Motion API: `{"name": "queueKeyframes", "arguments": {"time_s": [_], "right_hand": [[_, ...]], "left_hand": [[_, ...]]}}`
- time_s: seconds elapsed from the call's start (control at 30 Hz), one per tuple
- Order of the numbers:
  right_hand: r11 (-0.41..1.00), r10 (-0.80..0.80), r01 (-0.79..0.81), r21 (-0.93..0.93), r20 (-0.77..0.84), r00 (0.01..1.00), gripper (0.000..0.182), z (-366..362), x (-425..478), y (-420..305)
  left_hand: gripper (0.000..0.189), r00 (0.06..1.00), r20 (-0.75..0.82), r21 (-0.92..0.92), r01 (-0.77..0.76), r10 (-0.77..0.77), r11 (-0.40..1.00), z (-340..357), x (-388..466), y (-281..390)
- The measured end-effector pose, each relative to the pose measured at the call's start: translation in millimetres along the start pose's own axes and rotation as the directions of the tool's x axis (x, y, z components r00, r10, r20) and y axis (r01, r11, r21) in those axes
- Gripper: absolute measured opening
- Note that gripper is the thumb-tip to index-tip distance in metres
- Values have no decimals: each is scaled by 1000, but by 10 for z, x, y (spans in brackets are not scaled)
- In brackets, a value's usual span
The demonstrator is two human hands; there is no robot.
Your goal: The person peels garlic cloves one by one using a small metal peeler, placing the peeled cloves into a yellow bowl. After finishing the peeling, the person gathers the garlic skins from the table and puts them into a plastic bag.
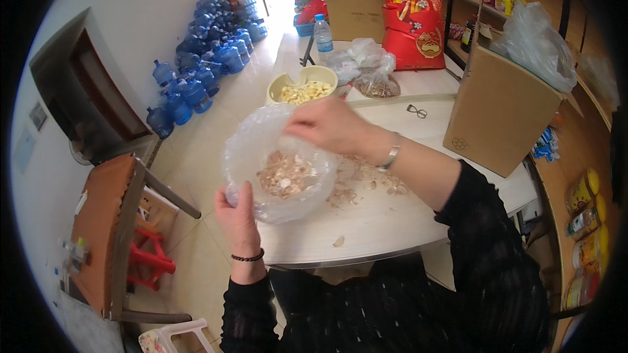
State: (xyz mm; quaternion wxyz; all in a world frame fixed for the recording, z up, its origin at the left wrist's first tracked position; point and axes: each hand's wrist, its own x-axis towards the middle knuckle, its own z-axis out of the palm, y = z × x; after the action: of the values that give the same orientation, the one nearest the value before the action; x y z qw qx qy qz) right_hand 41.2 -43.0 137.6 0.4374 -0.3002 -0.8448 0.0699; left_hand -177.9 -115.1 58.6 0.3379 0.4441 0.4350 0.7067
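Observation:
My left hand (240,215) grips the near left rim of a container lined with a clear plastic bag (279,206), tilted over the table's edge. Papery garlic skins (284,171) lie inside. Over its far right rim is my right hand (319,125), slightly blurred, fingers bent together; whether they hold anything cannot be told. More loose skins (343,191) are scattered on the white table (402,225) to the right. Beyond the lined container stands a cream plastic basin (326,74) with peeled garlic cloves (306,92).
A water bottle (323,34), filled plastic bags (375,78), a red sack (414,24) and black scissors (417,111) are farther back. A tall cardboard box (500,108) stands at the right. Left are a brown table (100,235) and a red stool (152,260).

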Motion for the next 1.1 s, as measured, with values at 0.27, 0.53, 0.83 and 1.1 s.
{"name": "queueKeyframes", "arguments": {"time_s": [0.27, 0.53, 0.83, 1.1], "right_hand": [[990, -108, 124, -74, 188, 976, 36, 305, -1792, -250], [857, -25, 204, -474, 356, 934, 26, 901, -1368, 376], [802, 352, -225, -553, 134, 926, 33, 14, -1506, 999], [818, 453, -329, -473, 175, 874, 99, -683, -2279, 658]], "left_hand": [[27, 982, 62, -295, 189, -178, 937, -429, 129, -227], [32, 977, 74, -273, 213, -200, 938, -295, 137, -107], [36, 977, 84, -210, 211, -198, 955, -231, 110, -137], [33, 976, 107, -222, 212, -192, 952, -192, 94, -110]]}}
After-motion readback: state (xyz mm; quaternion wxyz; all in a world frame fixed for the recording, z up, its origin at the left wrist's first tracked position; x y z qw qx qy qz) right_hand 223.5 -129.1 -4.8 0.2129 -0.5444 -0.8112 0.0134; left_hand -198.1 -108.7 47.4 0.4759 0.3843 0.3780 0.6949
